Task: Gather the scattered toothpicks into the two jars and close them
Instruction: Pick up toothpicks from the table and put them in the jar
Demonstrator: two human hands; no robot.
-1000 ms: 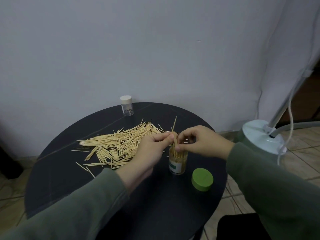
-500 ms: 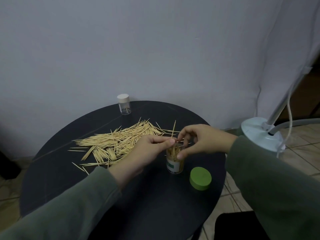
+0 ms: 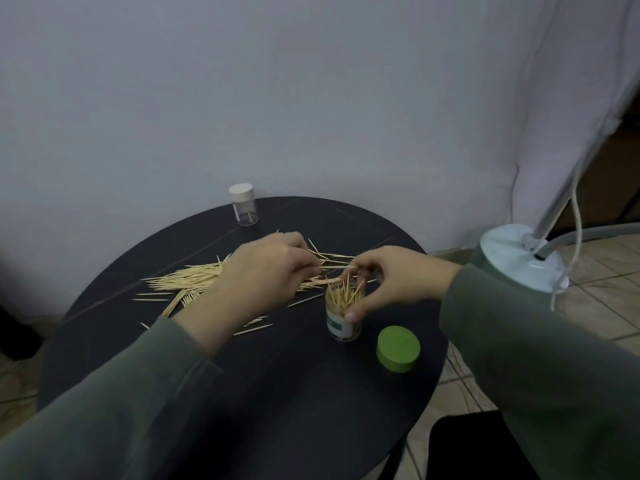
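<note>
Thin pale wooden toothpicks litter the round black table. The left hand pinches one; the right hand grips the clear labelled plastic jar.

Scattered toothpicks, open jar, capped jar

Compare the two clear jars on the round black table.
The white-capped clear jar is closed; the labelled clear jar is open, its green lid beside it. The capped one is nearly empty; the labelled one is packed with toothpicks. The right hand grips only the labelled one. Both stand upright.
</note>
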